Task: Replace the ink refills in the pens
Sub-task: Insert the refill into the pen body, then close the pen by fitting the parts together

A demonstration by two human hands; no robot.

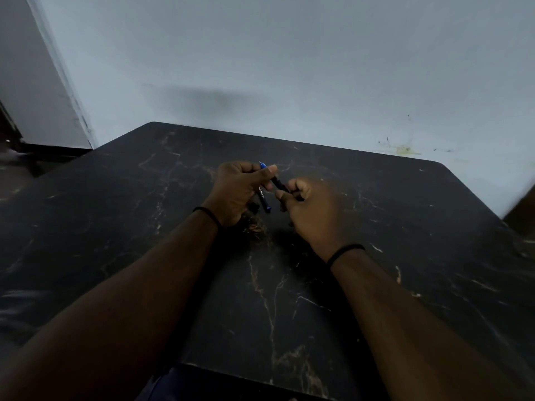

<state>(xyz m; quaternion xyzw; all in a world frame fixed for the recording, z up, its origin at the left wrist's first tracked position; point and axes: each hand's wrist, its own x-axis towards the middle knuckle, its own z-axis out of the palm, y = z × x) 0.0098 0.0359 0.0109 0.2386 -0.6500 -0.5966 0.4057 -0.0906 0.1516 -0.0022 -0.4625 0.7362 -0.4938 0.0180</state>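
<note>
Two hands work pen parts above a dark marbled table.

Nearest, both forearms reach in over the black, gold-veined tabletop (289, 285), each wrist wearing a thin black band. The right hand (312, 209) curls closed round the lower end of a slim black pen piece (280, 185), probably to steady or twist it. The left hand (236, 192) pinches that piece's upper end between thumb and forefinger while also gripping a black pen with blue tip and blue end (264, 198), likely parked there. Beyond stands a pale wall (289, 68).
</note>
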